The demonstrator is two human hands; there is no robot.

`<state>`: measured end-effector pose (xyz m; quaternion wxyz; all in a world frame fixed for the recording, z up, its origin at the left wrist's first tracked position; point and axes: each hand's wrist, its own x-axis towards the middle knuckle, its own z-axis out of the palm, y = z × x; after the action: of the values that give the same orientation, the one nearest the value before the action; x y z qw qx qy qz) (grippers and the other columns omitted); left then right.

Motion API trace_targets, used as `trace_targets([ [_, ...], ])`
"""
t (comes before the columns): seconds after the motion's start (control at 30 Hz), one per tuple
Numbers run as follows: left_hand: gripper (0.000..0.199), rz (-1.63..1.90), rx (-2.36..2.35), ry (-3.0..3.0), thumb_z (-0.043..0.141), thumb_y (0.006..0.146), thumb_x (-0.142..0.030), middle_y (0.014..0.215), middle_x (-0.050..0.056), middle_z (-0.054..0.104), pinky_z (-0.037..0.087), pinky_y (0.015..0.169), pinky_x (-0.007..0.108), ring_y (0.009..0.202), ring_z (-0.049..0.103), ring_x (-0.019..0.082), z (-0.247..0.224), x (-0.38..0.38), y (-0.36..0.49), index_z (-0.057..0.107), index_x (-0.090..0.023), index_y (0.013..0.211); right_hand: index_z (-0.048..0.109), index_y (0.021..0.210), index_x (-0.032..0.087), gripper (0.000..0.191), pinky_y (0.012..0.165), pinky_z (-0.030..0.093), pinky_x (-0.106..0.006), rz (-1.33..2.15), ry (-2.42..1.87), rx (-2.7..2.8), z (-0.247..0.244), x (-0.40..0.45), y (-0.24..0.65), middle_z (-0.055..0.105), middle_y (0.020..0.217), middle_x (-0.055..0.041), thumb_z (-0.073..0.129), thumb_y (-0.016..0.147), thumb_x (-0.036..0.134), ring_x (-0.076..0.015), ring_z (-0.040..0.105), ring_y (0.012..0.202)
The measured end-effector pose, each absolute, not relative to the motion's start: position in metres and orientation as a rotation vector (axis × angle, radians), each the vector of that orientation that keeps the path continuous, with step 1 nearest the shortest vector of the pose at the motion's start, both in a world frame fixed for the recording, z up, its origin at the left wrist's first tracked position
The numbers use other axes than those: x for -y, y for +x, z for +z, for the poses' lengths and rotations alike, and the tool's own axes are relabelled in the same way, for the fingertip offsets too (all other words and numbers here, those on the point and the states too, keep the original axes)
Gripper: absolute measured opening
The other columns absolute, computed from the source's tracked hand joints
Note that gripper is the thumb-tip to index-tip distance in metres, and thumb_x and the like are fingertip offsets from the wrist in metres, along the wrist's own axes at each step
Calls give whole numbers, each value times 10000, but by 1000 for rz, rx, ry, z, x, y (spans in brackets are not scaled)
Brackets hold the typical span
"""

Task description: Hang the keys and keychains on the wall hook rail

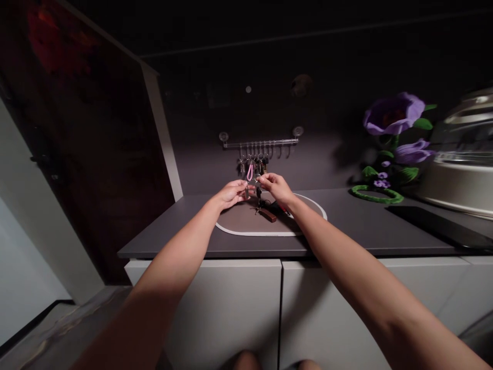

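My left hand [234,193] has its thumb and fingers closed around a small metal key [247,192]. Level with it, my right hand [274,186] pinches a key ring [257,179], with a dark item hanging below. Just behind both hands, several keys and a pink strap [250,171] hang on the hooks of a clear rack [265,143] on the dark wall. Beneath the hands lies an oval mat [239,218] with a white rim. On it rest a brown key holder [268,215] and a black and red item [283,207], partly hidden by my right wrist.
At the right of the dark counter [165,234] stand purple flowers [396,115] on a green ring base [375,195], a large cream container [458,180] and a flat black object [435,226]. White cabinet doors [231,308] are below. A dark door [84,144] stands at the left.
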<state>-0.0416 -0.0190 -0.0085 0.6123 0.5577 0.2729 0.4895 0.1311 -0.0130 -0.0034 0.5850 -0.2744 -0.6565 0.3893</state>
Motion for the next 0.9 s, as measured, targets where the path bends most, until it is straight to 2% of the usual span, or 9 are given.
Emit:
trace_targets([
  [0.17,158,1083,-694,1374,632,751,-247,938,75,636,455,734,282,741,611,107,-15,17,-36,550,-129,817,562,711,155,261,636,425,-215,1134,-556,1416,-3,16,131,647,750,-20,670,667,388,-97,563,667],
  [0.47,269,1103,-693,1448,724,644,-254,761,18,605,454,683,241,672,581,86,-17,22,-23,545,-132,804,542,708,161,186,564,439,-199,1329,-533,1248,0,19,132,679,767,-43,656,707,309,-118,622,668],
  [0.6,249,1161,-713,1454,706,664,-258,764,13,608,446,625,205,643,575,71,-19,20,-21,547,-142,816,566,711,152,138,581,456,-210,1326,-528,1208,5,20,134,686,779,-62,626,741,273,-135,642,710],
  [0.8,207,1247,-848,1518,646,725,-299,752,50,644,429,557,197,632,594,91,-24,12,-20,548,-136,806,606,733,135,148,472,400,-169,1258,-596,1186,27,12,142,691,775,-86,558,797,259,-131,641,696],
  [0.9,231,1294,-857,1569,636,725,-343,687,48,636,412,527,201,588,570,92,-26,10,-19,554,-128,752,620,725,130,157,510,436,-183,1222,-612,1157,40,3,145,689,761,-85,544,807,241,-127,639,683],
])
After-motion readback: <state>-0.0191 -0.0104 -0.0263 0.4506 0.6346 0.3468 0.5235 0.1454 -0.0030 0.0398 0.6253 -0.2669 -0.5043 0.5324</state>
